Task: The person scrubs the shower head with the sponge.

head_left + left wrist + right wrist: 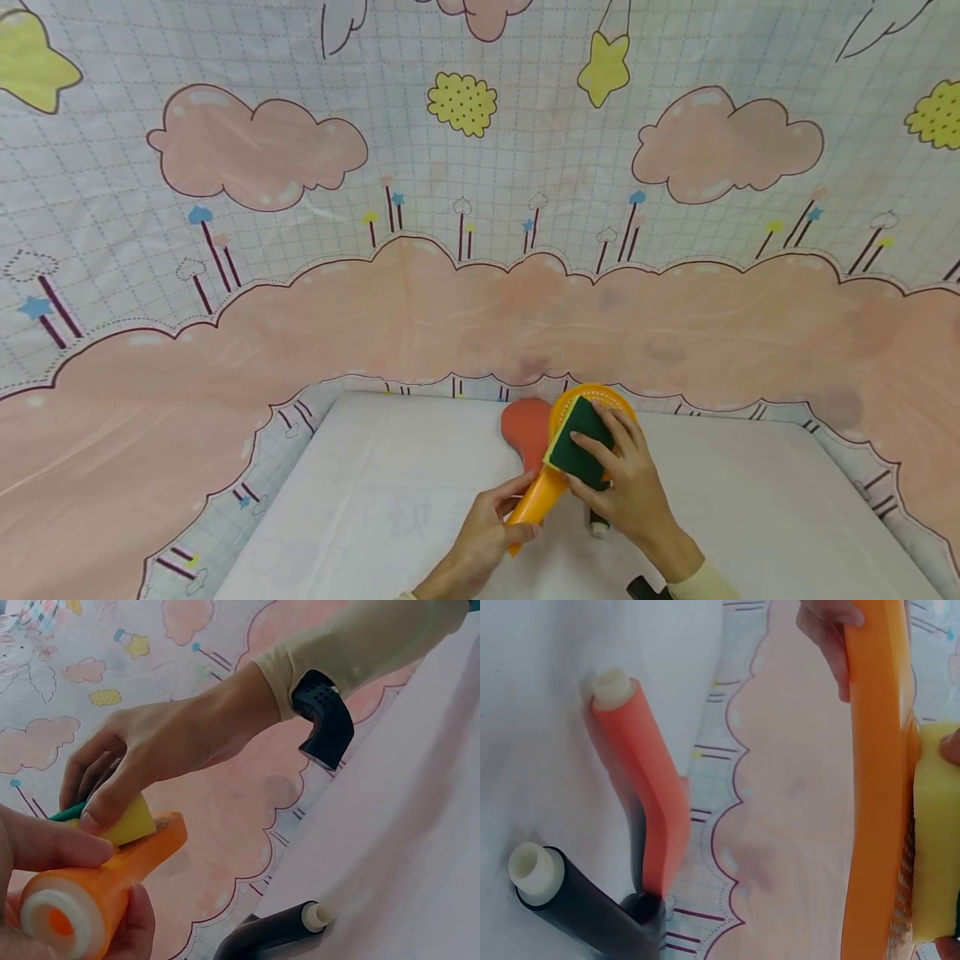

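You're scrubbing: your left hand (487,533) is gripping the orange strainer (558,467) by its handle while your right hand (630,483) is pressing the sponge (579,440) into its bowl. Next, you're needing firm strokes across the mesh, handle held steady.

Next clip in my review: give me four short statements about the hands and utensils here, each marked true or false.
1. The left hand grips the orange skimmer by its handle. True.
2. The right hand presses a blue cloth onto it. False: it holds a sponge, green on one side, yellow on the other.
3. A red utensil lies on the table. True.
4. The black-handled utensil is in the left hand. False: no hand holds it.
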The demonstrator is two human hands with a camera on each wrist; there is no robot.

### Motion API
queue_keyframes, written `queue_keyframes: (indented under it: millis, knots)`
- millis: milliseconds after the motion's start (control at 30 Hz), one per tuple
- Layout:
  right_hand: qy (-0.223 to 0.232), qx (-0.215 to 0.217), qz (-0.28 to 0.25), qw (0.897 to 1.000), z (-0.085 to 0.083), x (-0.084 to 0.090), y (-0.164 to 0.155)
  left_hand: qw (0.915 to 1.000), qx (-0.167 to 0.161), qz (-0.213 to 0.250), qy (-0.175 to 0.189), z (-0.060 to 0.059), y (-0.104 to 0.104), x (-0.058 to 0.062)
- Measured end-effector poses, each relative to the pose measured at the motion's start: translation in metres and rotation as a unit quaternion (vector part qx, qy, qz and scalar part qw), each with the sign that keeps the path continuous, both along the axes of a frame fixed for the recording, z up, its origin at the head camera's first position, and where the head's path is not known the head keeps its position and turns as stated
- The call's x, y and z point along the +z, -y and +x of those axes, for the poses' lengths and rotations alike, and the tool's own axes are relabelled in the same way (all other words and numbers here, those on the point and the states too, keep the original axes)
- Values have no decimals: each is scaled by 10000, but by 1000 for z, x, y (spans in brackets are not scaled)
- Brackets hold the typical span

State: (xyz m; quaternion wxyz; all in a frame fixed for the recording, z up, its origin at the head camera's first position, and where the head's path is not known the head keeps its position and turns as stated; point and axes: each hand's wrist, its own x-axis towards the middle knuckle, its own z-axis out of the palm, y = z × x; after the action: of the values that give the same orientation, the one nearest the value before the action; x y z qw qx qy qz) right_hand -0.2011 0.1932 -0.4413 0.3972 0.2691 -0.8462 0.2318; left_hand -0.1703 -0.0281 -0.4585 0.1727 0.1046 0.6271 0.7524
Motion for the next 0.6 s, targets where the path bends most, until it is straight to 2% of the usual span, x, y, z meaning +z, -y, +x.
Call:
queue_keyframes:
  millis: [267, 600]
  knots:
    - [79, -141, 63, 9999, 8, -6, 7, 9999, 129, -92, 67, -4, -1, 2]
    - [48, -227, 81, 9997, 12, -8, 10, 9988, 319, 201, 302, -7, -2, 5]
